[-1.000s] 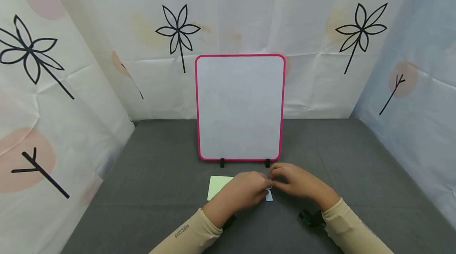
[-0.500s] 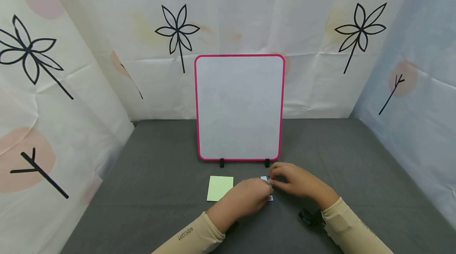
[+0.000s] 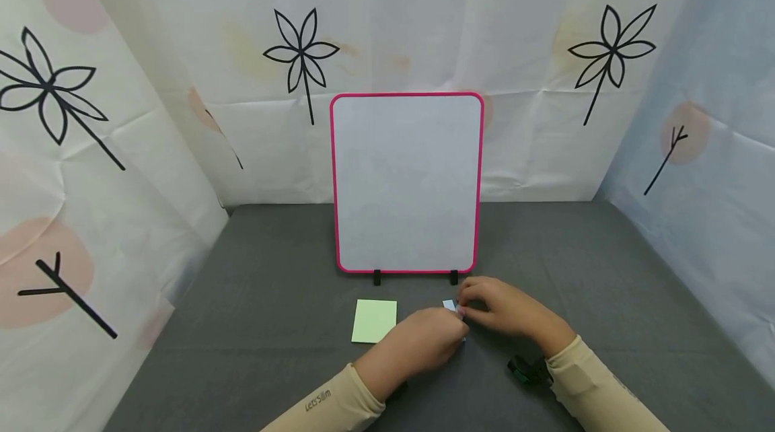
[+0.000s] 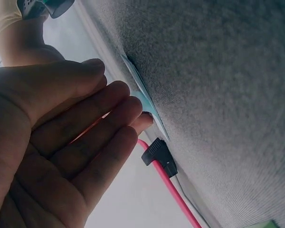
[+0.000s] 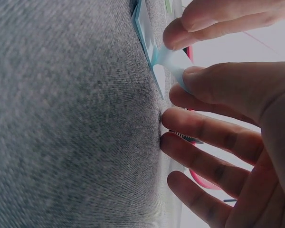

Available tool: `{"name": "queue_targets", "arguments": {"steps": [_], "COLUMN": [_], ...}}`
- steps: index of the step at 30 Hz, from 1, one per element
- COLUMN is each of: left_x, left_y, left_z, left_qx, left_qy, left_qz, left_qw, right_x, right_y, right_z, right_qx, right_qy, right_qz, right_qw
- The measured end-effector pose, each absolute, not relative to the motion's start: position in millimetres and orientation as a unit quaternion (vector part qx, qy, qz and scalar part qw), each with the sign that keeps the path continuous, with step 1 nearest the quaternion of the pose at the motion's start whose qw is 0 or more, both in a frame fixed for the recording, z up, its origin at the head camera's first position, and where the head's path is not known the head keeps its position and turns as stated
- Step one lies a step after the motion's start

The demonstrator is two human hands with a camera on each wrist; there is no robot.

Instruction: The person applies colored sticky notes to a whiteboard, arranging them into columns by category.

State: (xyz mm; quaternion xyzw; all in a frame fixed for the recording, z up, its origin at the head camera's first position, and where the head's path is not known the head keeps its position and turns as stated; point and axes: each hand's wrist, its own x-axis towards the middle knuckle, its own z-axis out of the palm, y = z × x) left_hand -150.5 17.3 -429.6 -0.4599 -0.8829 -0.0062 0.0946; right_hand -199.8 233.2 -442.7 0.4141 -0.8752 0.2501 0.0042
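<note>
A small light-blue sticky note pad (image 3: 449, 305) lies on the grey cloth, mostly covered by my hands in the head view. My right hand (image 3: 511, 307) pinches the lifted end of its top sheet (image 5: 173, 64) between thumb and index finger, the other fingers spread. That sheet curves up from the pad (image 5: 143, 26). My left hand (image 3: 418, 341) is over the pad's near part; its fingers (image 4: 102, 123) are fairly straight, with the tips close to the lifted sheet. Whether they touch it is unclear. A pale green sticky note pad (image 3: 374, 321) lies left of the blue one.
A whiteboard (image 3: 407, 183) with a pink frame stands upright behind the pads on black feet (image 3: 454, 277). Grey cloth (image 3: 272, 297) covers the table. White fabric with drawn flowers (image 3: 527, 142) hangs at the back and both sides.
My left hand has shifted right and slightly nearer, baring the green pad and the far corner of the blue pad. My right hand has stayed in place.
</note>
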Motion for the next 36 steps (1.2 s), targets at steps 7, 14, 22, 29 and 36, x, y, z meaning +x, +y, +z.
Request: {"name": "queue_targets", "arguments": {"steps": [7,14,22,29,36], "left_x": [-148.3,-146.9,-146.5,-147.5,-148.0], "left_y": [17.5,17.4,17.6,18.5,19.1], "left_z": [-431.1,-433.1,-433.3,-433.7,-435.7], "left_qx": [-0.454,-0.447,-0.456,-0.464,-0.459], "left_qy": [-0.887,-0.89,-0.884,-0.879,-0.883], "left_qz": [-0.008,0.011,0.025,0.047,0.027], "left_qw": [0.078,0.092,0.095,0.098,0.093], "right_x": [-200.3,-200.7,-200.2,-199.9,-200.9], "right_y": [233.8,233.1,233.6,234.0,234.5], "right_z": [-443.6,-442.4,-442.3,-442.4,-444.4], "right_qx": [0.414,0.419,0.416,0.412,0.416], "right_qy": [-0.877,-0.871,-0.872,-0.873,-0.87], "right_qz": [0.245,0.256,0.257,0.262,0.264], "right_qw": [0.002,0.008,0.006,-0.001,0.007]}}
